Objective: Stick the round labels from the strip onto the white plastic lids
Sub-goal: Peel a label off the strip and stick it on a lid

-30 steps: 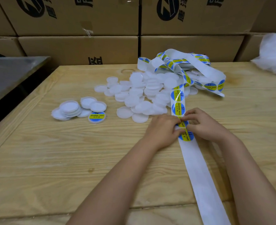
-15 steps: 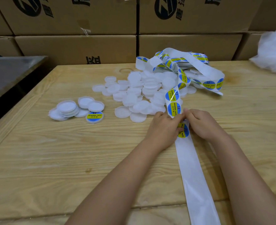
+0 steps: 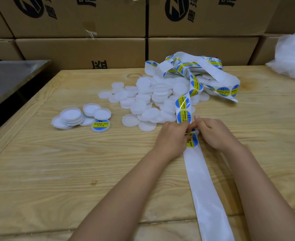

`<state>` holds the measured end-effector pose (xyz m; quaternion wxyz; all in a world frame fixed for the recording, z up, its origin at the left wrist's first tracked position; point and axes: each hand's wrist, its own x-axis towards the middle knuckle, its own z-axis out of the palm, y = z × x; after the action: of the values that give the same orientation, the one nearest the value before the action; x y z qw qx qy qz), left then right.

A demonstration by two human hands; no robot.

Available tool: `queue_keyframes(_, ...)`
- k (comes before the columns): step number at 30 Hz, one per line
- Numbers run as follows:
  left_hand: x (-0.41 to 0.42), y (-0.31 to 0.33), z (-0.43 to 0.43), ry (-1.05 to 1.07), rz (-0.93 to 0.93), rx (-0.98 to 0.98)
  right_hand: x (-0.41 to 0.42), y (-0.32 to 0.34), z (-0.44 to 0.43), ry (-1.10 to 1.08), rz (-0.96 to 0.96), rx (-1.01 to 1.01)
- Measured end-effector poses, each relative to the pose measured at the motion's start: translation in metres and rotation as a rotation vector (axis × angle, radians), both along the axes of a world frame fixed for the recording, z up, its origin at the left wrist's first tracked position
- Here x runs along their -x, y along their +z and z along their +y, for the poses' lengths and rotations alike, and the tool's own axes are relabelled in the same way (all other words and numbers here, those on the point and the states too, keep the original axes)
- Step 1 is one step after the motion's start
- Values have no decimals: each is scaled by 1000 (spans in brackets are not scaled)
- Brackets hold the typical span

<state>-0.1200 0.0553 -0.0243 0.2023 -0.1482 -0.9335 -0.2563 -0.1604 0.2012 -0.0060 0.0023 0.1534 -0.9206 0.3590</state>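
Observation:
A white backing strip (image 3: 202,185) runs from the table's near edge up to a tangled heap of strip (image 3: 195,70) at the back, carrying round blue-and-yellow labels. My left hand (image 3: 171,138) and my right hand (image 3: 212,132) both pinch the strip, folding it up just above a label (image 3: 192,141). A loose pile of plain white lids (image 3: 148,100) lies beyond my hands. To the left sits a smaller group of lids (image 3: 72,116), one of them a labelled lid (image 3: 100,126).
The wooden table (image 3: 56,167) is backed by stacked cardboard boxes (image 3: 80,51). A metal surface (image 3: 9,79) stands off the left edge. A white plastic bag (image 3: 292,54) lies at the back right corner.
The strip above my fingers has bent upward, so two labels now stand raised. Both hands have closed in on the fold.

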Motion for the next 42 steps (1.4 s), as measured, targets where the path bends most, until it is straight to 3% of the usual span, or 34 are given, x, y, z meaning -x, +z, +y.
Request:
queue_keyframes(7,-5,2,0,-19,37,63,-2,2,-1,-18,31,-28)
queue_keyframes(13,-10,2,-1,-110,-16,-78,0,0,0,-32,11,-24)
queue_keyframes(15,-11,2,-3,-131,-71,-212,1,-2,1,-22,14,-19)
queue_keyframes(19,-12,6,-10,-101,-278,-704,2,-2,1,-43,28,-5)
queue_keyframes(24,-6,12,-22,16,-229,-1142,1,-3,2,-46,26,-43)
queue_keyframes(28,-4,7,-28,60,-233,-1293,2,-3,3,-11,104,-144)
queue_keyframes(32,-3,6,-28,95,-248,-1396,-1,5,-3,-116,224,100)
queue_keyframes(35,-3,6,-27,81,-252,-1400,-7,17,-10,-81,55,430)
queue_keyframes(38,-5,7,-26,53,-253,-1383,-13,18,-20,-22,-83,504)
queue_keyframes(42,-8,10,-25,30,-265,-1334,-13,16,-28,-74,-108,594)
